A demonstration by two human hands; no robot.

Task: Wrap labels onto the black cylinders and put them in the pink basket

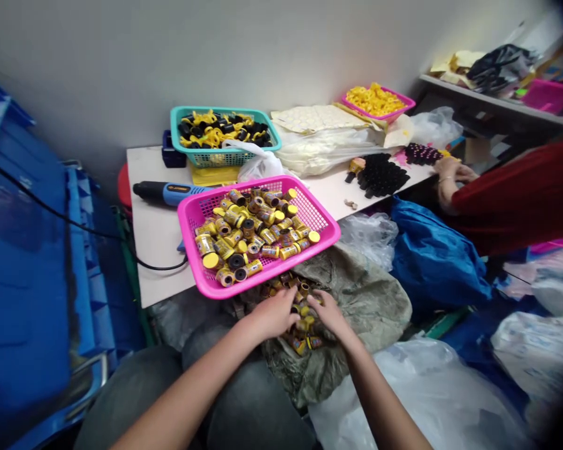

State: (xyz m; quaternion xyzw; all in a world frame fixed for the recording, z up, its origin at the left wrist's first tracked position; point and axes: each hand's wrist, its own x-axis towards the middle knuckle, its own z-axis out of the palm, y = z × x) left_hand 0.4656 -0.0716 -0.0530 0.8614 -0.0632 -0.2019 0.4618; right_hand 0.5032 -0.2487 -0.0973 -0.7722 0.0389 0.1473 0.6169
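Note:
My left hand [278, 314] reaches into a greenish-grey woven sack [370, 287], its fingers apart beside loose, small, yellow-labelled cylinders [304, 322]. Opposite it, my right hand [329, 312] is also open at the pile, fingers spread and nothing clearly gripped. The fingertips partly hide among the pieces. Just above the hands, a pink plastic basket [206, 289] rests over the table's front edge. It holds many similar cylinders [258, 225], some with yellow ends and some with black ones.
A blue-and-black power tool [173, 192] lies on the white table [157, 281], its cable trailing left. Behind stand a teal basket [211, 158] of black-and-yellow parts and a pink basket [398, 112] of yellow pieces. Black parts [382, 175] lie near another person's hands [450, 178]. Blue crates [23, 250] line the left.

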